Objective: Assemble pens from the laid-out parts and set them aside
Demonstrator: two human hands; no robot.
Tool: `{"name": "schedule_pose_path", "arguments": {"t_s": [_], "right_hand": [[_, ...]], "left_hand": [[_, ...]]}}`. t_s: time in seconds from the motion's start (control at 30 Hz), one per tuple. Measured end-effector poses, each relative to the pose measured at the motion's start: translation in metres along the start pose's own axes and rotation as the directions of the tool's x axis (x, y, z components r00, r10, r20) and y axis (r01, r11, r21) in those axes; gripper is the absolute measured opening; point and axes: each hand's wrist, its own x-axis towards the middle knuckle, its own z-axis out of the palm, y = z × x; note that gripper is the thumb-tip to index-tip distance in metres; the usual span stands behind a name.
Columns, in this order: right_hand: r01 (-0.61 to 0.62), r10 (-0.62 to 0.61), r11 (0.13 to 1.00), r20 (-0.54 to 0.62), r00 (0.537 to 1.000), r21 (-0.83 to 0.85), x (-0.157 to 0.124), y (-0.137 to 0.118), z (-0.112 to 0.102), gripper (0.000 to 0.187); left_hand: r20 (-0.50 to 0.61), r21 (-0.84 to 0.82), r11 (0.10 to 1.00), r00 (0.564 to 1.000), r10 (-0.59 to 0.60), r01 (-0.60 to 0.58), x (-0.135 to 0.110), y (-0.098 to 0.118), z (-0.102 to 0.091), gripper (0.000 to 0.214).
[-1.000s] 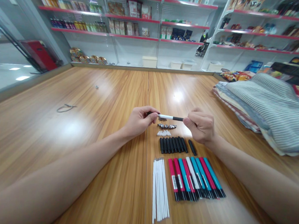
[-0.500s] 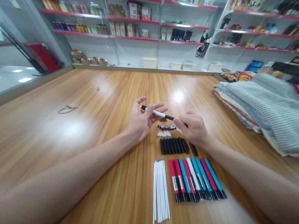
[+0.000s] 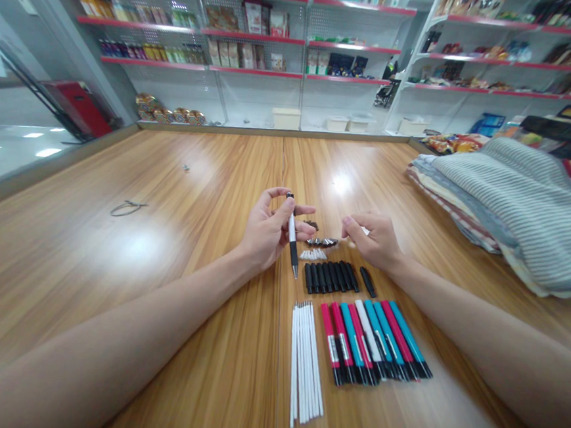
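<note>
pen [image 3: 292, 233]: pinched in left hand [image 3: 268, 231], tip toward near side, just left of the black grips [image 3: 332, 278]. hands apart; right hand [image 3: 375, 239] loosely curled over the bench [image 3: 218, 195], cannot tell if holding anything. white refills [image 3: 306, 367] and coloured barrels [image 3: 374, 340] lie nearer, refills left.

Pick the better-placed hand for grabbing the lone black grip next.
Right, I'd say: the right hand is nearer the lone black grip and no pen shows in it. The left hand is farther off and holds the white-and-black pen.
</note>
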Motion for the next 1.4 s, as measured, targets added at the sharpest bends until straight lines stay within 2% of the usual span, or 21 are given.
{"name": "schedule_pose_path", "arguments": {"t_s": [0.3, 0.63, 0.87, 1.07, 1.27, 1.4], "right_hand": [[0.006, -0.006, 0.997, -0.004, 1.000, -0.075, 0.000, 0.003, 0.001, 0.043], [0.004, -0.005, 0.995, -0.009, 1.000, -0.101, 0.000, 0.005, 0.002, 0.043], [-0.013, 0.012, 0.995, -0.014, 1.000, -0.096, 0.000, 0.006, 0.003, 0.045], [0.003, -0.003, 0.994, -0.005, 1.000, -0.110, 0.001, 0.005, 0.003, 0.045], [0.005, -0.004, 0.993, 0.004, 1.000, -0.115, 0.000, 0.005, 0.003, 0.044], [-0.010, 0.010, 0.995, 0.003, 1.000, -0.097, -0.001, 0.006, 0.003, 0.043]], "left_hand": [[-0.018, -0.010, 1.000, 1.000, -0.007, 0.007, 0.000, 0.003, 0.003, 0.043], [0.036, 0.032, 0.999, 0.999, 0.021, -0.022, -0.001, 0.004, 0.003, 0.038], [0.006, 0.027, 1.000, 1.000, 0.005, -0.005, -0.001, 0.007, 0.003, 0.035], [-0.046, 0.033, 0.999, 0.999, 0.029, -0.028, 0.003, 0.008, 0.001, 0.044], [-0.008, 0.035, 0.999, 1.000, 0.022, -0.021, 0.005, 0.006, -0.002, 0.030], [-0.012, -0.088, 0.996, 1.000, 0.002, -0.003, 0.009, 0.009, -0.005, 0.023]]}}
